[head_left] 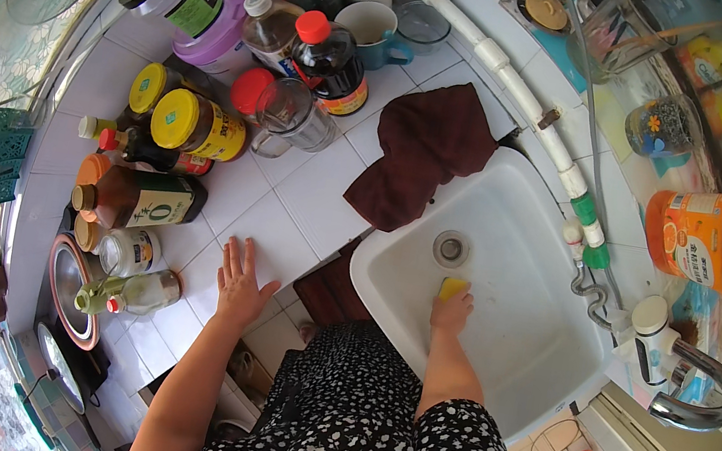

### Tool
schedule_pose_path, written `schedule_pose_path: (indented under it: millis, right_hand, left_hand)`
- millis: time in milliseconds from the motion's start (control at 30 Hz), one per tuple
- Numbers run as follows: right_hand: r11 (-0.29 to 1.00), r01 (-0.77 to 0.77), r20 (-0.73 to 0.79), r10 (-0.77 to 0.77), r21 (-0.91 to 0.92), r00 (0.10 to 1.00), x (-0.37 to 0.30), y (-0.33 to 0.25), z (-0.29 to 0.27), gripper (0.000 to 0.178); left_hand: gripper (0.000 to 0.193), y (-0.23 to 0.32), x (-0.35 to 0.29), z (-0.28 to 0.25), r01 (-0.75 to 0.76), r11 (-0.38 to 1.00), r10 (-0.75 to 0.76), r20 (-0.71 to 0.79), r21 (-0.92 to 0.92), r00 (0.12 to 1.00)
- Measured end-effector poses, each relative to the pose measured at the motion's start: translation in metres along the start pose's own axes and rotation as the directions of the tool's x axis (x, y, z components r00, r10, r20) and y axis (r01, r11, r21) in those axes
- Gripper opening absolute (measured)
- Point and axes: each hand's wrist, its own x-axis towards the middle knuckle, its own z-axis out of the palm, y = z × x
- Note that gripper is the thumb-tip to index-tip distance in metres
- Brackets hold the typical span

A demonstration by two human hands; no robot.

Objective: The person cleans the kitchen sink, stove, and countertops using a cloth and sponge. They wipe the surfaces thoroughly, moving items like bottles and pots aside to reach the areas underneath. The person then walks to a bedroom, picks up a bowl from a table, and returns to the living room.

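My right hand (451, 312) is closed around a yellow sponge (452, 288) with a darker green edge. It works inside the white sink (517, 319), just below the round metal drain (451, 249). My left hand (242, 284) lies flat on the white tiled counter (288, 204), fingers spread, holding nothing. A dark maroon cloth (425, 155) is draped on the counter beside the sink's upper left rim. To the left of my left hand stand a small bottle with a red cap (144, 292) and a lidded clear jar (129, 252).
Bottles and jars crowd the counter's left and back, among them a red-capped dark bottle (327, 57), a glass mug (294, 114) and a blue mug (374, 34). At the right are a chrome faucet (708, 379), an orange jug (712, 241) and a white pipe (532, 116).
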Motion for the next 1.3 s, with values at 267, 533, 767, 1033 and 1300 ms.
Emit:
schedule_pose_path:
  millis: [267, 533, 767, 1033, 1300]
  right_hand:
    - [0.907, -0.055, 0.001, 0.060, 0.418, 0.998, 0.044, 0.035, 0.003, 0.057]
    - [0.045, -0.145, 0.150, -0.426, 0.988, 0.892, -0.003, -0.053, -0.230, 0.041]
    - [-0.098, -0.113, 0.058, -0.449, 0.989, 0.892, -0.025, -0.091, -0.311, 0.040]
    - [-0.044, 0.068, -0.080, -0.395, 0.997, 0.915, -0.047, -0.116, -0.339, 0.046]
    - [0.143, 0.097, -0.057, -0.263, 0.985, 0.963, -0.043, -0.110, -0.339, 0.024]
  left_hand:
    - [0.099, 0.000, 0.004, -0.001, 0.011, 1.000, -0.011, 0.027, 0.008, 1.000]
    - [0.105, -0.005, 0.006, 0.002, 0.048, 0.999, -0.048, 0.075, 0.000, 0.996]
    - [0.104, -0.004, 0.004, -0.003, 0.043, 0.999, -0.041, 0.094, -0.016, 0.995]
    - [0.103, -0.005, 0.001, -0.002, 0.035, 0.997, -0.030, 0.073, -0.068, 0.997]
    - [0.107, -0.012, 0.003, 0.003, 0.023, 0.997, -0.017, 0.083, -0.078, 0.996]
